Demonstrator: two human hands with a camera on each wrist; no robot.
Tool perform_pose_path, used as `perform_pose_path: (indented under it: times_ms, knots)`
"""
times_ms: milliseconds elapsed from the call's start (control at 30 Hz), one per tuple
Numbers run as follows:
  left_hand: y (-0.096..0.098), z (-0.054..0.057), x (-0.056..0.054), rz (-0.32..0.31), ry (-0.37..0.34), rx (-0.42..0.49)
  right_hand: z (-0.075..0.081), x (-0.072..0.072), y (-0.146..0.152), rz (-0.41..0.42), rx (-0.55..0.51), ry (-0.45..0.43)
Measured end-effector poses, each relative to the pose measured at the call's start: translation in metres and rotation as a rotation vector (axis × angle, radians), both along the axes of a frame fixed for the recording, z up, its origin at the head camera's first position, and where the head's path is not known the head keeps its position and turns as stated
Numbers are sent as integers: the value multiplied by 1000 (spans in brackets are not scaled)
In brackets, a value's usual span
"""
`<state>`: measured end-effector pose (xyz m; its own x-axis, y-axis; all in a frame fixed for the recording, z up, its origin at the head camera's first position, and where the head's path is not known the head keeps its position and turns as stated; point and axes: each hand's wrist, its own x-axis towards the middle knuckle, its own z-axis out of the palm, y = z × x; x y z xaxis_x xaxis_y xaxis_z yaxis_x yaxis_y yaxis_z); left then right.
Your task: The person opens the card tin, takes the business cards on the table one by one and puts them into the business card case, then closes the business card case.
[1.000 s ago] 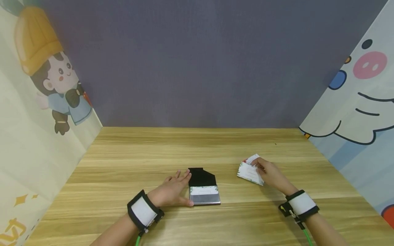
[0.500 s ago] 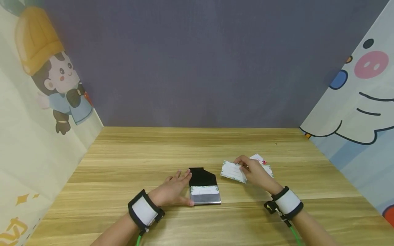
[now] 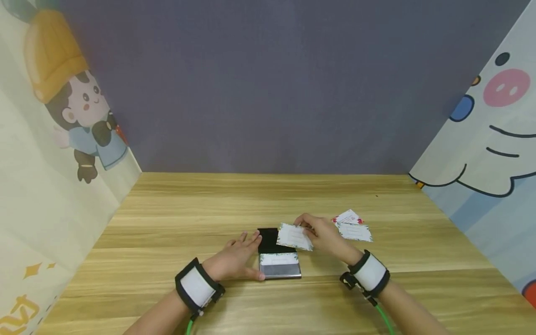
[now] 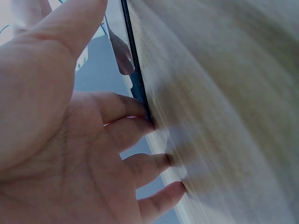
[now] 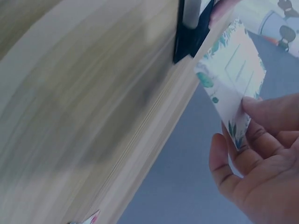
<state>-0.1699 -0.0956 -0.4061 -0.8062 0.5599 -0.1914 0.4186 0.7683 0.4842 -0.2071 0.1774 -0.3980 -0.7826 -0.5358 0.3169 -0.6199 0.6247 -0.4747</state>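
Note:
A black card case (image 3: 268, 239) lies unfolded on the table, its metal lower half (image 3: 279, 271) holding a white card with a green leaf border (image 3: 276, 258). My left hand (image 3: 234, 262) rests at the case's left side, fingers spread and fairly straight, thumb at the lower left corner. Between thumb and fingers my right hand (image 3: 328, 237) pinches another leaf-bordered card (image 3: 294, 236), held above the flap of the case. In the right wrist view that card (image 5: 236, 74) is tilted and off the table, gripped near one corner.
Right of the case, a leaf-bordered card (image 3: 355, 231) and a card with red flowers (image 3: 348, 217) lie on the wooden table (image 3: 209, 200). A dark grey panel (image 3: 268, 93) stands behind, with printed fabric walls at both sides.
My right hand has lifted one leaf-bordered card away from the cards at the right and carried it left, over the case's flap. The left hand has stayed by the case.

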Motion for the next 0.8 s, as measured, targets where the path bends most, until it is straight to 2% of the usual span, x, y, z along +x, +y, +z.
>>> perform_pose_path:
  times_ms: [233,467,800]
  knots:
    - [0,0,-1,2,2,-4,0,1,-18,91,-11,-98]
    - [0,-1,-2,7,-6,-5,-5,2,-31,107,-14,-116]
    - [0,-2,-3,4,-4,-4,-11,5,-34,128,-18,-137]
